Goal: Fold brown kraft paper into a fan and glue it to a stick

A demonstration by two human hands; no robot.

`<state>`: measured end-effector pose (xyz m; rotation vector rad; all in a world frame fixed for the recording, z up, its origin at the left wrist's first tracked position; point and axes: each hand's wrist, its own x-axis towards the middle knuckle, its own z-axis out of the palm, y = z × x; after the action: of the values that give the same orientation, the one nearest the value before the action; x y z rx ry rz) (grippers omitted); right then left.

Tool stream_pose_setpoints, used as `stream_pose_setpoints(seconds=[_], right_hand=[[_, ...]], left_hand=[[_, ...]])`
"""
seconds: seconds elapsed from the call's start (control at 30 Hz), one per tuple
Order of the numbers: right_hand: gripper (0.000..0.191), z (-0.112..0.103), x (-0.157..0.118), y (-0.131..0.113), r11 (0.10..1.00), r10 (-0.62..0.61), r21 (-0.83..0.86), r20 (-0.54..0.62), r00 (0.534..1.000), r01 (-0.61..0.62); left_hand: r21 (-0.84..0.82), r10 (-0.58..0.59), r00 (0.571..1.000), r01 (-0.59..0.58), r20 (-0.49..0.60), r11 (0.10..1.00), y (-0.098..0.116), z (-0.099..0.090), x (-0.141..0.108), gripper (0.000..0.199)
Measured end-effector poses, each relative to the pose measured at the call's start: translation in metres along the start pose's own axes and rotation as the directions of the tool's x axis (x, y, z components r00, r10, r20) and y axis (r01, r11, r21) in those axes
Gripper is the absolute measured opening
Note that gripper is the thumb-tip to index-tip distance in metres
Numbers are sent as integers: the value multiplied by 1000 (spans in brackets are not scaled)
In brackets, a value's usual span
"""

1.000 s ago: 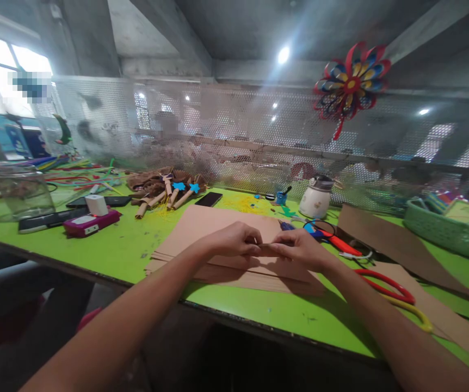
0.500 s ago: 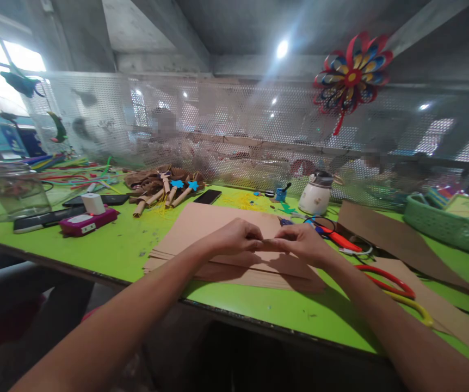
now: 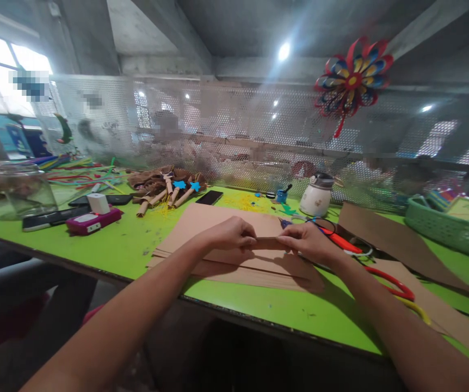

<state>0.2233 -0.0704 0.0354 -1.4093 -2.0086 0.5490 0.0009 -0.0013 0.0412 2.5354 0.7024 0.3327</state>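
A short, narrow strip of brown paper (image 3: 267, 243) is stretched between my two hands, folded or rolled, I cannot tell which. My left hand (image 3: 231, 233) pinches its left end, and my right hand (image 3: 304, 238) grips the right end with thumb and fingers. Both hands hover just over a stack of brown paper sheets (image 3: 202, 218) on the green table (image 3: 234, 307). Under my right forearm's outer side lie scissors with red and yellow handles (image 3: 397, 286), partly covered by the arm.
Left stand a glass jar (image 3: 28, 190) and a purple box (image 3: 93, 220). Behind the sheets lie rolled brown paper figures (image 3: 153, 198) and a phone (image 3: 210, 197). Rightward are a white kettle (image 3: 316, 197), an orange tool (image 3: 343, 240), brown card (image 3: 393, 234) and a green basket (image 3: 446, 220).
My hands have moved slightly apart, so more of the paper strip shows between them. The sheets beneath look unmoved, and the view has shifted a little.
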Motion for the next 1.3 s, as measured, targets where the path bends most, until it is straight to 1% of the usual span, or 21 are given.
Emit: stream_pose_setpoints(seconds=[0.13, 0.23, 0.33, 0.47, 0.6, 0.7, 0.8, 0.9, 1.0, 1.07, 1.17, 1.3], right_hand=[[31, -4, 3, 13, 997, -33, 70, 45, 998, 30], [31, -6, 4, 19, 993, -23, 117, 48, 999, 17], [29, -8, 4, 20, 983, 19, 180, 43, 999, -26], [28, -10, 3, 20, 963, 84, 256, 33, 996, -90], [28, -10, 3, 20, 956, 79, 285, -21, 997, -70], [27, -9, 4, 19, 947, 89, 314, -63, 994, -65], [27, -9, 4, 18, 936, 100, 346, -82, 992, -65], [27, -9, 4, 20, 926, 107, 372, -89, 990, -66], [26, -8, 5, 24, 918, 115, 391, -95, 989, -69], [25, -8, 5, 26, 909, 123, 409, -93, 988, -75], [25, -9, 5, 27, 892, 134, 444, -80, 988, -85], [26, -8, 4, 23, 883, 131, 459, -33, 991, -102]], left_hand=[[49, 12, 999, -10, -33, 999, -5, -2, 1, 20], [63, 34, 998, -31, -58, 998, -7, -3, 1, 20], [51, 21, 999, -19, -46, 999, -7, -4, 1, 20], [-1, 9, 1000, -9, -7, 1000, -8, -6, 2, 20], [-83, 7, 1000, -6, 11, 996, -10, -8, 3, 23], [-125, -32, 999, 31, -6, 992, -11, -11, 3, 27], [-160, -61, 998, 59, -7, 985, -9, -13, 2, 32], [-211, -54, 999, 54, 8, 976, -6, -13, 0, 34], [-247, -18, 1000, 23, 20, 969, -6, -13, 0, 33], [-237, -1, 1000, 5, 16, 972, -7, -13, 0, 33], [-217, -8, 1000, 8, -1, 976, -8, -14, 1, 32], [-176, -3, 1000, 1, -12, 984, -9, -15, 2, 29]])
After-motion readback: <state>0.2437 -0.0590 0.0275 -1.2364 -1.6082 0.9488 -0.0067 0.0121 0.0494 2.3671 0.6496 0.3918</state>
